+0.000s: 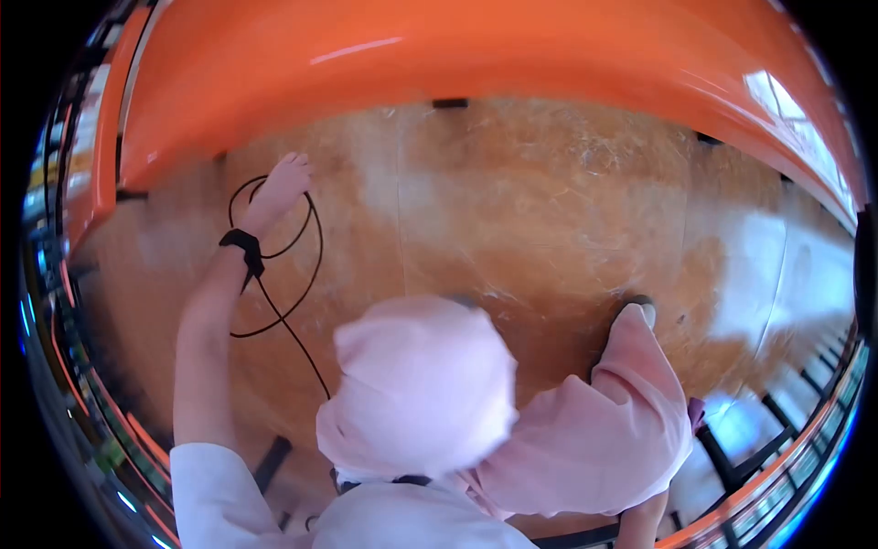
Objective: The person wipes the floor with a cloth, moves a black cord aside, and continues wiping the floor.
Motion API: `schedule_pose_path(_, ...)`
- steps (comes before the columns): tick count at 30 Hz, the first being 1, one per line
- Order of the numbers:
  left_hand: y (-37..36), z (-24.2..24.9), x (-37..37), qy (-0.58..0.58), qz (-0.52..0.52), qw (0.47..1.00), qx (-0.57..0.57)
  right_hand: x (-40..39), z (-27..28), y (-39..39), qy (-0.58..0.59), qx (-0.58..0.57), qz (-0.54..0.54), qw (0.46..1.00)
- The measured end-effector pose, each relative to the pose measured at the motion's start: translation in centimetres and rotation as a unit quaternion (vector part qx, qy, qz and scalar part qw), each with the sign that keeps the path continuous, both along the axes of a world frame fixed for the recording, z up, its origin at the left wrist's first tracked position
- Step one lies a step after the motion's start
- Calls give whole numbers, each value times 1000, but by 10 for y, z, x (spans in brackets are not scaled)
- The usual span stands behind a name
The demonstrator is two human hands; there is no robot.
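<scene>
At the left, my left arm reaches out over the brown floor [540, 210], with a black band [242, 242] on the wrist. My left hand [285, 181] is closed at the top of a loosely looped black cable [320, 242]. Loops of this cable spread below and around the hand, and one length runs down to my bent knee [421, 384] in pink trousers. Part of my right forearm [645, 520] shows at the bottom edge, beside the other pink leg [594, 439]; my right hand is out of sight.
A large glossy orange surface [439, 55] spans the top, with small dark feet under it. My shoe [643, 306] is on the floor right of centre. Shelving with orange edges and black supports [722, 457] curves along the lower right; more shelves line the left edge.
</scene>
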State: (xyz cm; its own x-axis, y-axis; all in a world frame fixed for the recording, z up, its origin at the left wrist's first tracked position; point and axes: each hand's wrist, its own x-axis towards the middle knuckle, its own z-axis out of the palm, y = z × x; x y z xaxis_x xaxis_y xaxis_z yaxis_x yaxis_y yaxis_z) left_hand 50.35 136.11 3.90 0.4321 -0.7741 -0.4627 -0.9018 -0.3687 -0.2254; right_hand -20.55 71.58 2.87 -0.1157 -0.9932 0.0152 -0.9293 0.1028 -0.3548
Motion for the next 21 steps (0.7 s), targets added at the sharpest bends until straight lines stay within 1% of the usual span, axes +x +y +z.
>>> schedule_pose_path(2, -29, -29, 26, -36, -38, 993, -108, -28, -5, 18, -15, 4, -5, 1000)
schedule_pose_path(4, -50, -54, 39, 0, -89, 990, -111, -68, -3, 44, -28, 1, -12, 1000)
schedule_pose_path(5, -69, -51, 34, 86, -81, 979, -165, -86, -5, 57, -21, -8, -13, 1000)
schedule_pose_path(6, -68, -81, 38, 158, -21, 975, -156, -105, -3, 71, -6, -19, -13, 1000)
schedule_pose_path(7, -85, -84, 26, 173, 34, 972, -155, -119, 2, 87, 1, -25, -12, 1000)
schedule_pose_path(8, -92, -85, 12, 129, 70, 978, -146, -118, 9, 114, 17, -37, -22, 999)
schedule_pose_path(9, -88, -105, 12, 85, 67, 982, -158, -102, 27, 143, 0, -13, -34, 999)
schedule_pose_path(10, -83, -109, 7, 60, 97, 966, -232, -73, 48, 172, -107, 9, -83, 991)
schedule_pose_path(11, -70, -135, 7, 1, 104, 937, -335, -61, 58, 190, -101, -8, -102, 990)
schedule_pose_path(13, -85, -114, -20, -68, 153, 927, -336, -66, 75, 219, -63, -15, -135, 989)
schedule_pose_path(14, -93, -117, -30, -86, 152, 922, -347, -74, 77, 225, -36, -4, -147, 989)
schedule_pose_path(15, -95, -116, -32, -79, 164, 926, -331, -83, 73, 233, -22, -13, -175, 984)
schedule_pose_path(16, -98, -114, -32, -77, 181, 928, -315, -87, 74, 234, -11, 24, -185, 982)
schedule_pose_path(18, -97, -119, -29, -79, 174, 928, -319, -96, 70, 239, -62, 48, -177, 981)
schedule_pose_path(20, -101, -125, -31, -77, 158, 930, -323, -107, 51, 238, -126, 64, -202, 969)
schedule_pose_path(21, -92, -115, -31, -88, 164, 932, -312, -109, 37, 241, -155, 67, -195, 966)
